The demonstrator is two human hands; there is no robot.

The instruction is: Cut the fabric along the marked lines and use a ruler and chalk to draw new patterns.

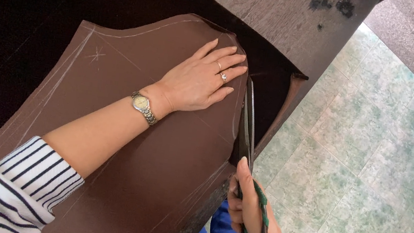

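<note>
Cutting brown fabric at the edge of the table.

The left hand [198, 81] lies flat on the brown fabric [125, 138], fingers [224, 60] slightly spread. Just beside them, the right hand [246, 205] has its fingers clamped on the scissors [248, 121], whose blades run along the fabric's edge on the dark table [21, 4].

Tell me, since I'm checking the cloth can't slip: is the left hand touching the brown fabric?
Touching. The head view shows the left hand lying flat, palm down, on the brown fabric, with no gap beneath it.
</note>
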